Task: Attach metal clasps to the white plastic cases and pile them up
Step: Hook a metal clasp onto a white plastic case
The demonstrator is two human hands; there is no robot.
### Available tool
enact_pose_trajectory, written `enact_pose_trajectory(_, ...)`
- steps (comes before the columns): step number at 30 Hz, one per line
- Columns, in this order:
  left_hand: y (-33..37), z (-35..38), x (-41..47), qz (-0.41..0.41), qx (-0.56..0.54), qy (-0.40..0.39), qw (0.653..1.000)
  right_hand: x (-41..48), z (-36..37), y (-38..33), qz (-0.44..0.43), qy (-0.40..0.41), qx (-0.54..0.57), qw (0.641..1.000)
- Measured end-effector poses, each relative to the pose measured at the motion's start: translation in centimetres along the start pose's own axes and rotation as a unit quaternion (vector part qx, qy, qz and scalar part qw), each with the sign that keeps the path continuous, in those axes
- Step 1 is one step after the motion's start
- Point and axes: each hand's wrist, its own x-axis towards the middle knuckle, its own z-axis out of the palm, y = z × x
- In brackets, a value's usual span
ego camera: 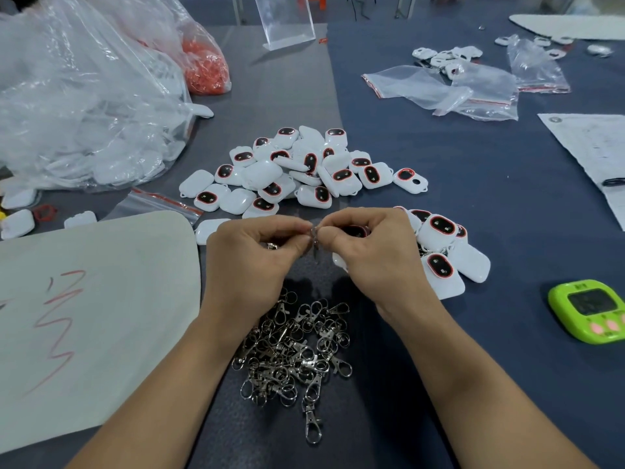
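Metal clasps [294,350] are heaped by the near edge of the table [507,204], between the forearms. Just beyond, one clasp [315,233] is pinched by the curled fingertips of the left hand [250,255] and right hand [368,252]. White plastic cases [297,167] are piled farther back, mid-table.

Bright, even, diffuse light from overhead. Heap of metal clasps [294,350] is sharp, with small specular glints. Just beyond it, a faint soft-edged shadow on the table [456,170]. Far left of the heap, strong white glare on the clear plastic bags [77,96]. Well beyond the heap, background goes soft. Wide-angle bowing at the frame edges: the paper sheet [588,143] far right of the heap curves.
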Motion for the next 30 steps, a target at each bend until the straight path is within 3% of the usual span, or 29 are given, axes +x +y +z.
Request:
enact_pose_trajectory(7,-0.2,0.0,0.2,-0.014,-0.044,-0.02,0.999,-0.1,0.2,0.2,0.022,-0.007,0.018,1.0)
enact_pose_trajectory(15,-0.5,0.4,0.3,-0.071,-0.071,-0.012,0.995,-0.4,0.1,-0.1,-0.024,-0.001,-0.014,1.0)
enact_pose_trajectory(30,0.0,-0.1,-0.1,-0.048,0.019,0.004,0.999,-0.9,-0.4,-1.0,-0.092,-0.023,-0.04,0.995)
